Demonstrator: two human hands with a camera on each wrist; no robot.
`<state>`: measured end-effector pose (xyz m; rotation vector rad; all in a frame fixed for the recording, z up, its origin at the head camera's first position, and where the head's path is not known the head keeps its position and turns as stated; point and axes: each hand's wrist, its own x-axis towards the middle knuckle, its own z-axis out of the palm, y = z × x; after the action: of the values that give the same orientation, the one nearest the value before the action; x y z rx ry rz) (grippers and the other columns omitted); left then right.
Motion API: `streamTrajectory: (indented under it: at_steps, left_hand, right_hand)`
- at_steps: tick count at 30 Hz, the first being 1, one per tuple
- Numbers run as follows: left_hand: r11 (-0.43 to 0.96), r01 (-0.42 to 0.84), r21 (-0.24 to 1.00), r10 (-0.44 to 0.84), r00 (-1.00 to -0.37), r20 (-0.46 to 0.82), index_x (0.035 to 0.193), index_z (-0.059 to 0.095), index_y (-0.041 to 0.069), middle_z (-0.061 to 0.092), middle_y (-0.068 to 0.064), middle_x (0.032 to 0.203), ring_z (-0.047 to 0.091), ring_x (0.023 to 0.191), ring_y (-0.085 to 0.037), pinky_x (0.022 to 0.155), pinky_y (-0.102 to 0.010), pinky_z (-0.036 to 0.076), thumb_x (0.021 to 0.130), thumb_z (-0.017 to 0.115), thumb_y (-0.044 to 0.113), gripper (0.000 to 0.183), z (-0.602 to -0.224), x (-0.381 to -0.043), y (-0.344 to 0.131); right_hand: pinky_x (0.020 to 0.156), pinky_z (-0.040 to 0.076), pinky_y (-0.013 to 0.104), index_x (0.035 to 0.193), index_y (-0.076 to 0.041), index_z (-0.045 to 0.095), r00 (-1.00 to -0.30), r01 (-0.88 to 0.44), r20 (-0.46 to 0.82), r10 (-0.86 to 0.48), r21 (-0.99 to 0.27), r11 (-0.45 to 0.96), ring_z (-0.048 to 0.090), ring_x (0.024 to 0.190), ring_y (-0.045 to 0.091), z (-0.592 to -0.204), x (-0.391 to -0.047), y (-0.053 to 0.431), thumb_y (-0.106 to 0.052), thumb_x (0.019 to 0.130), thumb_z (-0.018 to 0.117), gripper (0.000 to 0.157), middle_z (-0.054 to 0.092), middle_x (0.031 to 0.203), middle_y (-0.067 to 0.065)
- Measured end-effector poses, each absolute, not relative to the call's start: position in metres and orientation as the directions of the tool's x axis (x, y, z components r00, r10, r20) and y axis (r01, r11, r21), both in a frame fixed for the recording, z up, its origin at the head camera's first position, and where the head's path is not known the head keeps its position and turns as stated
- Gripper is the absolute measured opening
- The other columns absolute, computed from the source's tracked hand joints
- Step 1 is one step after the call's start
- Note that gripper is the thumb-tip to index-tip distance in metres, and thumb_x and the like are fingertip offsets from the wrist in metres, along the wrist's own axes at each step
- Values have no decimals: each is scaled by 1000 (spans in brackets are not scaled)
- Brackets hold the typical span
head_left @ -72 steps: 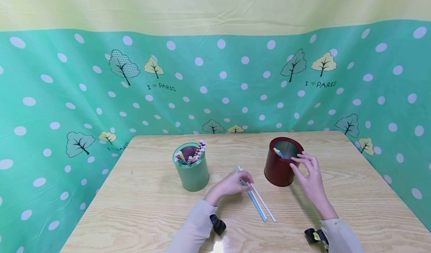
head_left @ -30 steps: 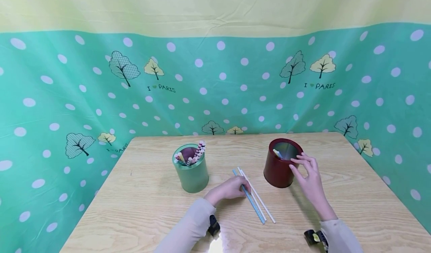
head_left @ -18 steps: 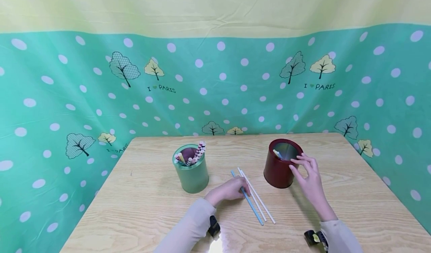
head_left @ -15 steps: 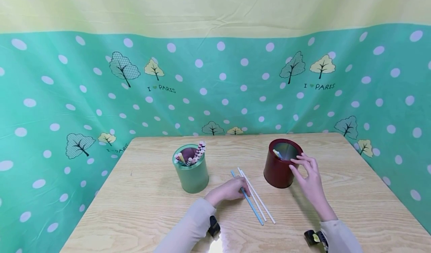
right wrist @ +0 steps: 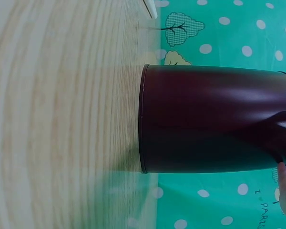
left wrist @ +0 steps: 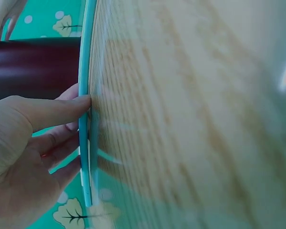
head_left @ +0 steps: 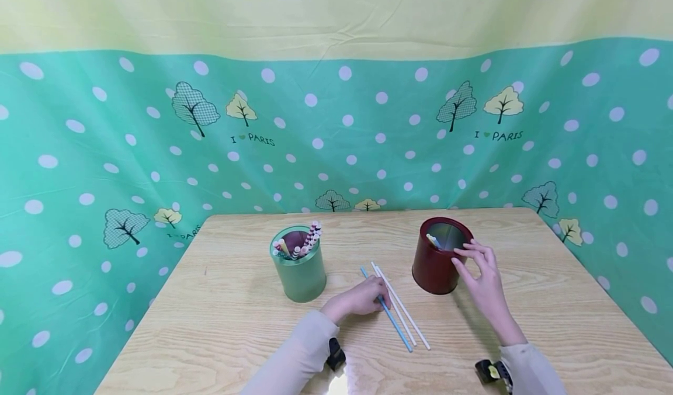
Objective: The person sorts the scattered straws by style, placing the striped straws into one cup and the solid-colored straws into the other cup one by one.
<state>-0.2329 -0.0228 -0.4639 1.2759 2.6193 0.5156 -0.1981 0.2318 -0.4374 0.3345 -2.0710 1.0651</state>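
Note:
Mid-table in the head view, my left hand [head_left: 363,297] pinches a thin blue straw [head_left: 396,328] that lies slanted on the wood. The left wrist view shows the thumb on the near side of the blue straw [left wrist: 84,62], fingers behind it. Two white straws [head_left: 413,321] lie just right of it. My right hand [head_left: 488,284] holds the rim of an upright dark red can [head_left: 433,269], thumb outside; its inner fingertips are partly hidden. Inside that can, a few straw ends [head_left: 433,240] show. The right wrist view has the can's side [right wrist: 214,119] filling its middle.
A green can [head_left: 303,279] stands left of the left hand, holding several striped straws [head_left: 312,238]. The wooden table [head_left: 221,325] ends at a green dotted curtain [head_left: 347,132] behind and at both sides.
The left hand has come down onto the blue straw and drawn it slightly left, apart from the white straws. The right hand and both cans stay put.

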Motion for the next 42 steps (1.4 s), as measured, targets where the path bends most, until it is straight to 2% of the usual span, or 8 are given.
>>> streamTrajectory:
  at_steps: [5,12,21,29,35,42]
  left_hand:
    - [585,728,358,784,-620,-19,79,65,15,52,5,86,41,83,-6,77,-11,34,75,65,5,11,-465,-233,-22]
    - [569,762,309,799,-602,11,77,64,17,54,7,83,43,82,-6,77,-12,35,73,67,5,13,-464,-233,-21]
    - [536,797,278,818,-572,62,76,63,16,55,8,79,47,80,-5,76,-10,37,72,68,6,13,-464,-233,-22]
    - [531,742,409,779,-618,108,76,62,13,54,5,79,49,79,-6,75,-10,39,73,67,4,10,-458,-234,-26]
    - [475,721,505,763,-623,172,77,61,9,55,2,80,52,80,-9,76,-13,42,73,65,-1,12,-454,-235,-28]
    - [452,665,594,730,-659,182,83,59,7,58,2,83,53,83,-6,79,-13,44,75,65,0,12,-447,-235,-29]
  right_hand:
    - [97,25,6,93,3,64,-669,-538,735,113,-583,609,40,111,37,-438,-199,232,16,66,67,30,50,106,21]
    - [98,26,7,93,3,63,-673,-537,733,102,-578,614,39,115,29,-437,-198,232,13,69,65,25,50,105,19]
    - [98,26,7,94,3,63,-682,-528,724,103,-585,615,39,116,26,-438,-198,233,12,71,65,25,49,106,19]
    - [98,25,7,94,3,63,-687,-525,719,102,-589,614,39,116,30,-437,-198,233,11,71,65,25,49,106,19]
    - [98,26,7,93,4,63,-684,-527,722,103,-587,615,39,117,25,-437,-198,233,11,70,65,24,49,106,19]
    - [97,26,6,94,3,63,-686,-525,720,104,-589,614,39,116,25,-437,-198,232,12,70,65,25,49,106,19]
